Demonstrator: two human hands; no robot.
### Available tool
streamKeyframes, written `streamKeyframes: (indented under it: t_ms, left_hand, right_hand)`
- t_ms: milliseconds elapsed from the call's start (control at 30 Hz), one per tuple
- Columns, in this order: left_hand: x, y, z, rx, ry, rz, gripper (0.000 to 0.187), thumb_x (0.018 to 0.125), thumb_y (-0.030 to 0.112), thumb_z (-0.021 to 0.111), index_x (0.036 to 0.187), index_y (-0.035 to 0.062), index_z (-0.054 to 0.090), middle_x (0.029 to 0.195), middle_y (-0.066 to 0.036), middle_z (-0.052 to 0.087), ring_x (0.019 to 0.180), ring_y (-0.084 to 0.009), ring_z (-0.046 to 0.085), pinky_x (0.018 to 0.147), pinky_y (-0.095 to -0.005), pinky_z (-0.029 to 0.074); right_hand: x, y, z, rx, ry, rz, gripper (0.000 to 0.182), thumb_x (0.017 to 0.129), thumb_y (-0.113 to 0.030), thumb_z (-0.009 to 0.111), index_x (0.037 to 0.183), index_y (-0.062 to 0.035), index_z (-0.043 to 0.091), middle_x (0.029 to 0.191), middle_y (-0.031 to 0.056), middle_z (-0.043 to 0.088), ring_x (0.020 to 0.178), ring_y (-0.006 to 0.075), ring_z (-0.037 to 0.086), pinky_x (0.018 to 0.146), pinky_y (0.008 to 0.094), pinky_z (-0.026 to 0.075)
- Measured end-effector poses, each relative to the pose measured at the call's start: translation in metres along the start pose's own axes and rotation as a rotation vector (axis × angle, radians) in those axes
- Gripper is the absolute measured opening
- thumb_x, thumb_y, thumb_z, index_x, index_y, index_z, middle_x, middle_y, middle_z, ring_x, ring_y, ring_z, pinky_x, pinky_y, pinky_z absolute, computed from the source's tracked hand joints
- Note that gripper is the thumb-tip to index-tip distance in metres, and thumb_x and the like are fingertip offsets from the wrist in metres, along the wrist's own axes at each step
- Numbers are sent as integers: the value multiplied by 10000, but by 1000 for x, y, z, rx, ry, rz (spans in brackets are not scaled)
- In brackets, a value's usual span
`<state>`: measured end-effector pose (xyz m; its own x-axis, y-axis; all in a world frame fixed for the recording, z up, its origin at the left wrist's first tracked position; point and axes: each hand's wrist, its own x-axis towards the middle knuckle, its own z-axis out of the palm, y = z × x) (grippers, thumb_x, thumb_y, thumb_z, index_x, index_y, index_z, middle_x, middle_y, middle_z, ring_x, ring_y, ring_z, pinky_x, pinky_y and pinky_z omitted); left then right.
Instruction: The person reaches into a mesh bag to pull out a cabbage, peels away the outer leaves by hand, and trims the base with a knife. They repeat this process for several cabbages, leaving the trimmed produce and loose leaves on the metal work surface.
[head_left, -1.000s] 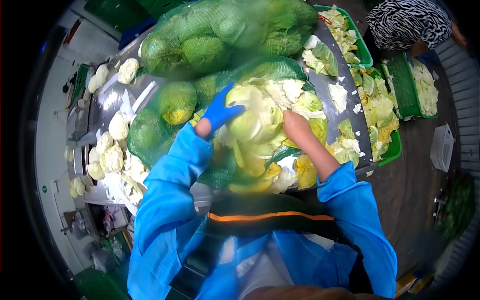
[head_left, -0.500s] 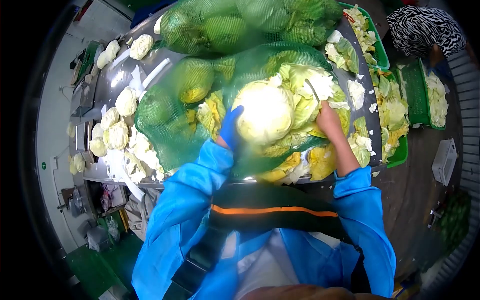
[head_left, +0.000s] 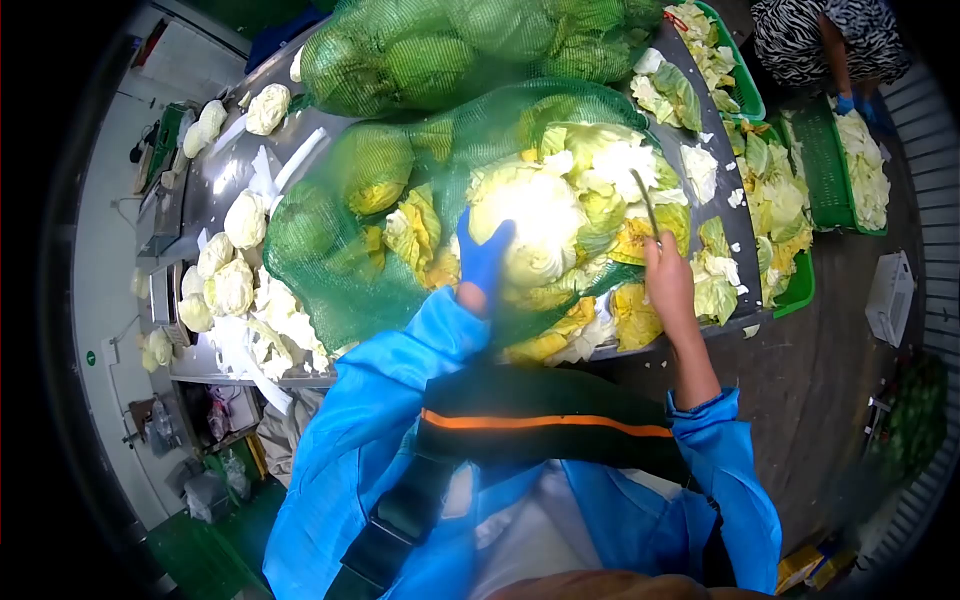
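A pale, trimmed cabbage (head_left: 530, 215) lies on loose outer leaves over a green mesh sack (head_left: 330, 290). Gripping its left side is my left hand (head_left: 482, 262) in a blue glove, thumb across the near face and the other fingers partly hidden. My bare right hand (head_left: 670, 285) is closed round the handle of a thin knife (head_left: 645, 195), whose blade points up and away, to the right of the cabbage and apart from it. Yellow and pale green leaves (head_left: 637, 318) lie between the cabbage and my right hand.
Another mesh sack of cabbages (head_left: 430, 65) fills the far side of the metal table (head_left: 225, 165). Several trimmed cabbages (head_left: 233, 287) sit at the left. Green crates (head_left: 800, 300) of leaves stand at the right; a co-worker in zebra print (head_left: 790, 45) reaches into one.
My left hand has turned the cabbage and its thumb now lies over the near side. The knife has drawn back from the leaves toward me, with my right hand lower.
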<state>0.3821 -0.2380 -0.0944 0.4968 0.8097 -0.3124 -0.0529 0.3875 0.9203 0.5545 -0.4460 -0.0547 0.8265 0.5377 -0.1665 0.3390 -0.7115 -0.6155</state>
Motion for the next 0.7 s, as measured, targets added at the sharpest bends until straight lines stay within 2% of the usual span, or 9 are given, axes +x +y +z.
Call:
streamKeyframes:
  t_ms: [100, 200, 300, 400, 500, 600, 700]
  left_hand:
    - [-8, 11, 11, 29, 51, -43, 891, 813, 176, 753, 1492, 79, 183, 1331, -173, 456, 1165, -271, 502, 956, -384, 470]
    - [-10, 10, 14, 45, -13, 73, 890, 807, 151, 753, 1492, 76, 190, 1341, -187, 445, 1167, -275, 503, 962, -381, 467]
    - [-5, 2, 8, 181, -16, 175, 874, 804, 125, 746, 1490, 75, 207, 1352, -199, 430, 1179, -280, 498, 975, -381, 460]
    - [-13, 4, 10, 204, -23, 230, 853, 806, 113, 734, 1488, 76, 222, 1358, -200, 427, 1188, -283, 490, 984, -380, 453]
    - [-10, -9, -5, 246, -27, 284, 854, 809, 105, 728, 1490, 71, 213, 1355, -185, 437, 1198, -282, 481, 990, -381, 447]
    - [-10, -7, -13, 12, -28, 59, 816, 821, 116, 713, 1483, 66, 238, 1338, -172, 459, 1195, -270, 481, 975, -385, 452]
    - [2, -6, -38, -111, -241, -3, 738, 830, 150, 709, 1449, 59, 317, 1328, -160, 475, 1186, -261, 488, 954, -388, 461]
  right_hand:
    - [4, -49, 11, -7, -6, -212, 353, 916, -378, 548, 1091, -73, 512, 826, 226, 628, 749, 408, 628, 622, 507, 480]
    - [32, -67, 35, -157, 127, -402, 347, 885, -354, 570, 1095, -82, 521, 840, 218, 631, 759, 386, 637, 633, 497, 498]
    - [55, -73, 41, -210, -15, -435, 358, 815, -295, 628, 1075, -61, 549, 782, 231, 652, 723, 404, 642, 640, 489, 513]
    - [71, -61, 49, -224, -79, -379, 327, 811, -268, 610, 1047, -48, 557, 762, 236, 649, 737, 415, 640, 667, 486, 518]
    - [98, -37, 61, -114, -12, -225, 323, 815, -262, 613, 1032, -30, 557, 763, 252, 644, 747, 430, 633, 685, 487, 514]
    - [105, -21, 60, -104, -53, -226, 262, 839, -231, 583, 1004, -38, 518, 801, 233, 646, 799, 442, 624, 697, 515, 487]
    - [92, -30, 52, 111, -35, -197, 245, 844, -219, 585, 994, -40, 514, 808, 238, 643, 819, 438, 626, 697, 519, 473]
